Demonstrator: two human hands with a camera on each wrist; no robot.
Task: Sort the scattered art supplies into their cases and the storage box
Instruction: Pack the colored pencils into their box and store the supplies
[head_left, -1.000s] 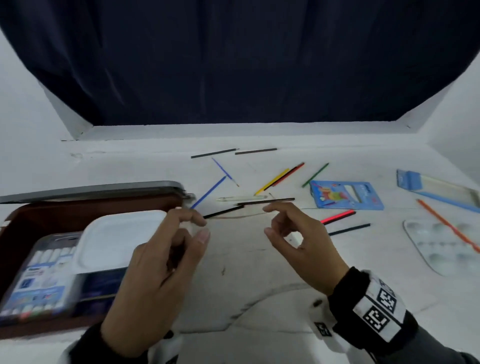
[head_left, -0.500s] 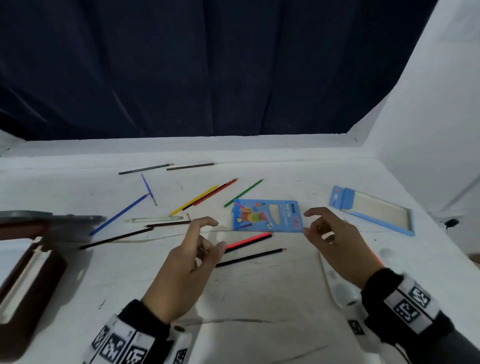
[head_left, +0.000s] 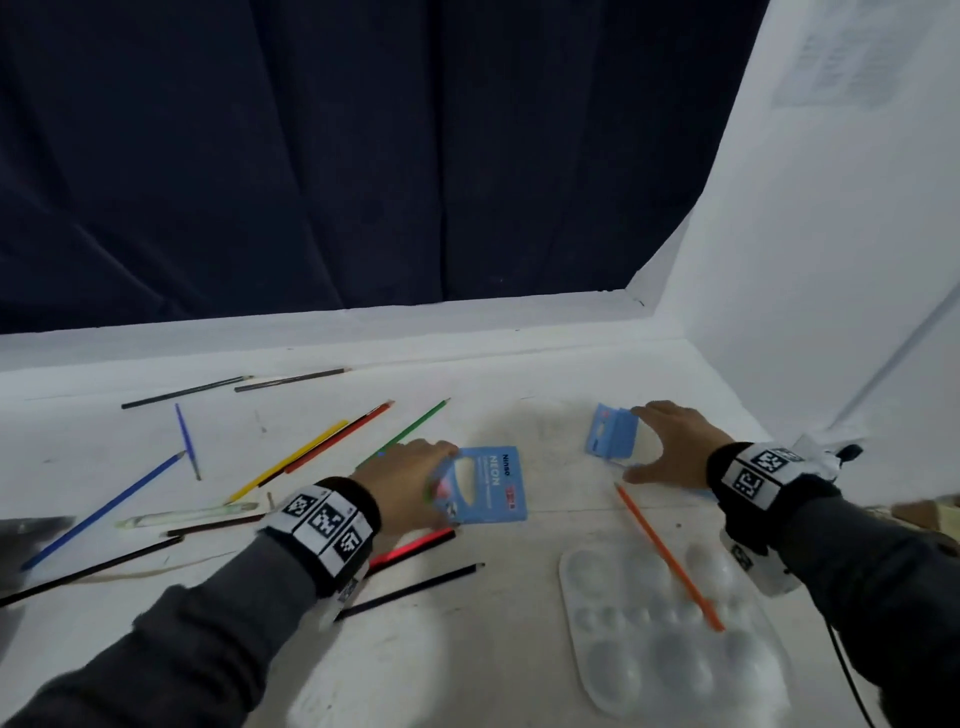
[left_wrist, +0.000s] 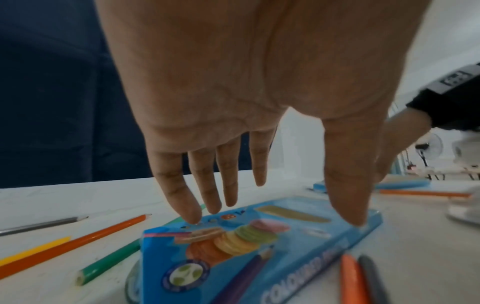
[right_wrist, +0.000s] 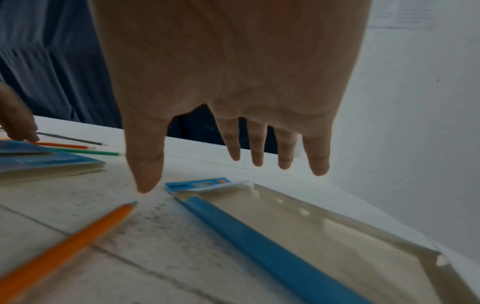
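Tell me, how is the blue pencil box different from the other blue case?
The pencil box is printed card with bright pictures; the clear case is see-through plastic with blue trim. The left hand touches the pencil box with its fingertips; the right hand hovers above the clear case. Both are blue and flat.

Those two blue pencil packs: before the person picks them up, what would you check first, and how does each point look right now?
1. Left hand on the coloured pencil box: ok, fingertips touch it, no grip yet.
2. Right hand over the clear plastic case: ok, spread above it, not touching.
3. Case lying open and empty: ok.
4. Nothing lying on the box: ok; whether the green pencil runs under it, cannot tell.
5. Orange pencil clear of the case: ok, it lies across the palette.
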